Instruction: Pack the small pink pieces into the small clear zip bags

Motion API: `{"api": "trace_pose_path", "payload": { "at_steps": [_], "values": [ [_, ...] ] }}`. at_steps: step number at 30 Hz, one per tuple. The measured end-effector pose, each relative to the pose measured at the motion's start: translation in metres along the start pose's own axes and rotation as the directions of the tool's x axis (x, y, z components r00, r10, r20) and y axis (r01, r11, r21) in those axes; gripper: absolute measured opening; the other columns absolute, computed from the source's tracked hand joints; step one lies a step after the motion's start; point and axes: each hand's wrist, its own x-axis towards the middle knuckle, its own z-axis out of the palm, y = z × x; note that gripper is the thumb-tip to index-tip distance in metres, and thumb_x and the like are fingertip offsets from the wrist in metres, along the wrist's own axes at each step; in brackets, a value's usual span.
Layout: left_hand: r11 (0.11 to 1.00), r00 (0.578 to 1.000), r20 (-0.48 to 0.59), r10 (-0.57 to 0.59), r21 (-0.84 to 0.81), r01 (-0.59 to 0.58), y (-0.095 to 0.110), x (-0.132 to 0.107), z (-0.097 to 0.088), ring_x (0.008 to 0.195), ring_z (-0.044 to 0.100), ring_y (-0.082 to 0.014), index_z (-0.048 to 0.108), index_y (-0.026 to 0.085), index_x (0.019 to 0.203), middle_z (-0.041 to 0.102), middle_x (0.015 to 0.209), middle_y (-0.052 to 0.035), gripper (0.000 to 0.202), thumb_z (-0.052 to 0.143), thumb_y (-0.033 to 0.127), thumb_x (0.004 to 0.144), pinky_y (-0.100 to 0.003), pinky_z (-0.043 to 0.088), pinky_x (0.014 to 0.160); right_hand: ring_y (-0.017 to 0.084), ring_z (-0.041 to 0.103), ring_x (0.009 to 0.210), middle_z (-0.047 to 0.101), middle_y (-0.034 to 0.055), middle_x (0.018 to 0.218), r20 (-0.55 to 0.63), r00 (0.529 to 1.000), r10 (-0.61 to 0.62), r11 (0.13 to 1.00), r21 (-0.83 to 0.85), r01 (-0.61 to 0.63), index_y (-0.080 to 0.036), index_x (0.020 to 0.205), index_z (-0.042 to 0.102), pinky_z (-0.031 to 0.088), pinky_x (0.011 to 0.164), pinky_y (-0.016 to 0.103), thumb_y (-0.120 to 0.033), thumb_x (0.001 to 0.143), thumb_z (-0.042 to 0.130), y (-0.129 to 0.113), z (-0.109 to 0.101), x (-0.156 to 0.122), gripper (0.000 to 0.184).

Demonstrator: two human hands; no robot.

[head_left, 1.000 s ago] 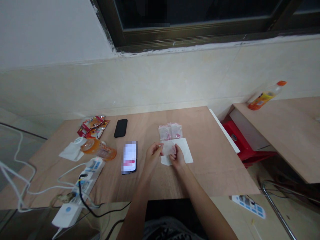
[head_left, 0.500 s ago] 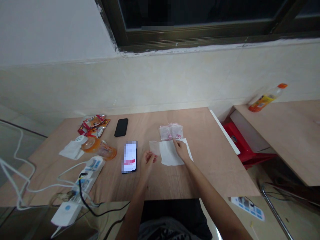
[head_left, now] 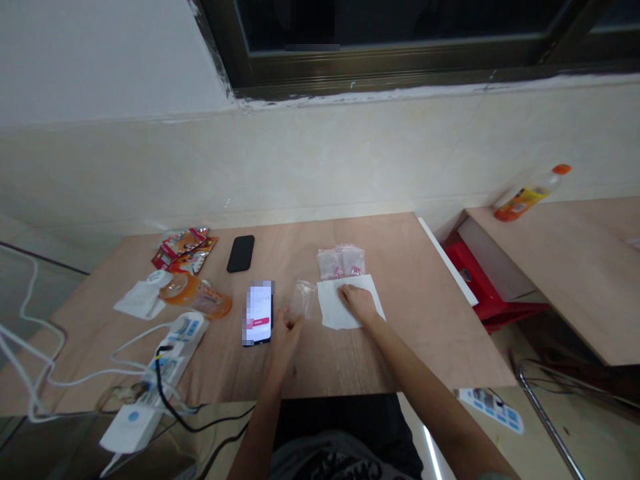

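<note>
left hand (head_left: 287, 328) by clear bag (head_left: 305, 297), mid-frame, can't tell its grip tbh | right hand (head_left: 359, 303) on white paper (head_left: 334, 312), grip unclear too | sideways drag could crumple it

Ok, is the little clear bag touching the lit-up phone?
Apart: the head view shows bare wood-coloured tabletop between the clear plastic bag and the lit smartphone.

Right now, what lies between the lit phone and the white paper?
In the head view, the clear plastic bag and the left hand lie between the lit phone and the white paper.
</note>
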Motion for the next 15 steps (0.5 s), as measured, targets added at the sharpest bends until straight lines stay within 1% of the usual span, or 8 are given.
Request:
{"api": "trace_pose_path", "payload": {
  "at_steps": [2, 4, 6, 8, 10, 12, 15],
  "values": [
    [0.994, 1.000, 0.013, 0.018, 0.109, -0.020, 0.000, 0.001, -0.001, 0.053, 0.052, -0.0168, 0.056, 0.018, 0.105, 0.051, 0.054, 0.0060, 0.038, 0.065, 0.040, 0.075, -0.027, 0.036, 0.055, 0.019, 0.066, 0.079, 0.069, 0.0119, 0.094, 0.021, 1.000, 0.001, 0.999, -0.040, 0.000, -0.018, 0.095, 0.061, 0.040, 0.065, 0.026, -0.034, 0.101, 0.032, -0.002, -0.002, -0.001, 0.033],
    [0.967, 0.999, 0.020, 0.027, 0.251, -0.032, 0.001, 0.000, -0.003, 0.059, 0.057, -0.0187, 0.059, 0.018, 0.103, 0.057, 0.060, 0.0027, 0.033, 0.061, 0.041, 0.079, -0.028, 0.038, 0.059, 0.020, 0.067, 0.083, 0.068, 0.0113, 0.097, 0.043, 0.999, 0.005, 0.997, -0.081, -0.002, -0.018, 0.098, 0.059, 0.042, 0.066, 0.026, -0.034, 0.101, 0.029, -0.004, -0.004, -0.001, 0.034],
    [0.910, 0.999, 0.033, 0.039, 0.413, -0.049, 0.004, -0.001, -0.006, 0.068, 0.061, -0.0208, 0.062, 0.019, 0.099, 0.063, 0.068, -0.0017, 0.028, 0.056, 0.041, 0.083, -0.029, 0.039, 0.063, 0.020, 0.067, 0.086, 0.067, 0.0100, 0.099, 0.058, 0.998, 0.007, 0.992, -0.125, 0.001, -0.018, 0.100, 0.058, 0.043, 0.066, 0.026, -0.034, 0.102, 0.027, -0.005, -0.006, -0.001, 0.035],
    [0.843, 0.998, 0.047, 0.052, 0.534, -0.069, 0.008, -0.002, -0.010, 0.075, 0.063, -0.0225, 0.065, 0.019, 0.095, 0.067, 0.077, -0.0053, 0.028, 0.052, 0.042, 0.086, -0.029, 0.039, 0.065, 0.020, 0.067, 0.087, 0.067, 0.0093, 0.101, 0.064, 0.998, 0.009, 0.987, -0.159, 0.001, -0.018, 0.103, 0.057, 0.043, 0.066, 0.026, -0.035, 0.102, 0.025, -0.006, -0.008, -0.002, 0.036],
    [0.793, 0.997, 0.056, 0.056, 0.604, -0.078, 0.011, -0.002, -0.013, 0.077, 0.064, -0.0235, 0.066, 0.019, 0.095, 0.069, 0.081, -0.0069, 0.030, 0.050, 0.044, 0.088, -0.030, 0.038, 0.065, 0.020, 0.067, 0.087, 0.066, 0.0093, 0.103, 0.066, 0.998, 0.012, 0.984, -0.180, 0.000, -0.018, 0.105, 0.056, 0.043, 0.066, 0.026, -0.035, 0.102, 0.024, -0.006, -0.009, -0.003, 0.036],
    [0.764, 0.996, 0.066, 0.067, 0.638, -0.093, 0.014, -0.003, -0.014, 0.077, 0.064, -0.0238, 0.066, 0.019, 0.097, 0.068, 0.079, -0.0071, 0.032, 0.048, 0.045, 0.089, -0.030, 0.038, 0.064, 0.019, 0.066, 0.088, 0.065, 0.0095, 0.104, 0.067, 0.998, 0.012, 0.982, -0.189, 0.001, -0.018, 0.106, 0.055, 0.043, 0.066, 0.025, -0.035, 0.102, 0.023, -0.007, -0.009, -0.003, 0.037],
    [0.764, 0.991, 0.099, 0.087, 0.632, -0.130, 0.016, -0.003, -0.012, 0.075, 0.064, -0.0228, 0.064, 0.019, 0.102, 0.067, 0.076, -0.0058, 0.032, 0.048, 0.044, 0.089, -0.029, 0.039, 0.064, 0.019, 0.066, 0.088, 0.064, 0.0096, 0.105, 0.069, 0.998, 0.005, 0.981, -0.193, 0.009, -0.018, 0.107, 0.055, 0.044, 0.066, 0.026, -0.035, 0.102, 0.022, -0.007, -0.009, -0.003, 0.037]
  ]
}}
